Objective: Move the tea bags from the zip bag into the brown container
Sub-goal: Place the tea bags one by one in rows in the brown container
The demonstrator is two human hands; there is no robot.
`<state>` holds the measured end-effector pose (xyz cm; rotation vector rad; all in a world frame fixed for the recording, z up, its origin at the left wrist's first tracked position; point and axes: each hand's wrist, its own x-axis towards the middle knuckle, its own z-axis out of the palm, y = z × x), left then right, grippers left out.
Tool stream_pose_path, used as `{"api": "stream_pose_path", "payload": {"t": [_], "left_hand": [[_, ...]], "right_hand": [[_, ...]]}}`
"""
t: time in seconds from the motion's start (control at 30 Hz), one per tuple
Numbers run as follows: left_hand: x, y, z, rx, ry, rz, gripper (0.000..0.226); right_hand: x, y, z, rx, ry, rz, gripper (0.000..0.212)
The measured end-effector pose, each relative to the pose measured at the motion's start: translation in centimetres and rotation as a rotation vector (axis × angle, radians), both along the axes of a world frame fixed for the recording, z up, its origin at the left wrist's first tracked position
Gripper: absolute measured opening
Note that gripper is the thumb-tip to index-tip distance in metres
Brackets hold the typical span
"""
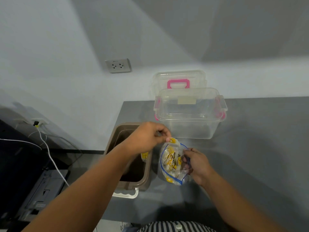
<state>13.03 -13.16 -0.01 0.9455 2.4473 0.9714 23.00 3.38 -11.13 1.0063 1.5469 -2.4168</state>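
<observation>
Far left, off the table: dark equipment, too dim to identify, with a white cable [53, 162] running across it. Socket [118, 65] on the wall above.

Brown container [145, 180] sits at the left edge of the grey table [250, 156], open, with a white latch [127, 195] on its near side. One yellow-tagged tea bag [144, 155] shows inside, against the right wall, partly hidden by the left forearm.

Left hand [147, 138] reaches across the container; thumb and fingertips pinch a single tea bag by its yellow tag [173, 141], held just above the mouth of the zip bag.

Zip bag [181, 180] lies just right of the container, touching or nearly so; mouth open, blue seal line spread wide. A heap of tea bags [171, 160] with yellow tags is inside.

Right hand [197, 164] grips the bag's right edge, fingers curled over the plastic, holding the mouth open.

Behind the zip bag stands a clear box [189, 119] with pink clips. Its lid [178, 80], pink handle, leans upright against the wall behind it.

Bottom edge: striped shirt [167, 227].
</observation>
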Motion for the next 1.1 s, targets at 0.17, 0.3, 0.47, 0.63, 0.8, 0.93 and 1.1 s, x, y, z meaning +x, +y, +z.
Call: {"api": "stream_pose_path", "payload": {"t": [0.17,0.3,0.47,0.63,0.8,0.93,1.1], "left_hand": [[-1.1,-3.8,2.1,0.104,0.031,0.165,0.004],[-2.2,-7.1,1.6,-0.003,0.101,0.222,0.004],[-2.9,-8.9,-1.2,-0.298,0.096,0.148,0.005],[-2.7,-8.5,-4.1,-0.426,-0.041,0.102,0.007],[-2.7,-7.1,-6.2,-0.468,-0.116,0.073,0.007],[-3.0,-6.7,-7.4,-0.44,-0.166,0.104,0.023],[-3.3,-6.6,-8.3,-0.465,-0.177,0.144,0.019]], "right_hand": [[-0.4,-0.2,-0.3,0.009,-0.017,0.007,0.018],[-0.6,-0.4,-0.8,-0.017,-0.014,-0.024,0.019],[-1.0,-0.5,-1.4,-0.046,-0.012,-0.034,0.019],[-0.9,-0.4,-1.8,-0.048,0.001,-0.028,0.018],[-0.7,-0.3,-2.0,-0.051,0.019,-0.032,0.017],[-0.8,-0.1,-2.4,-0.046,0.004,-0.021,0.015],[-0.6,-0.2,-2.5,-0.023,0.012,-0.012,0.014]]}}
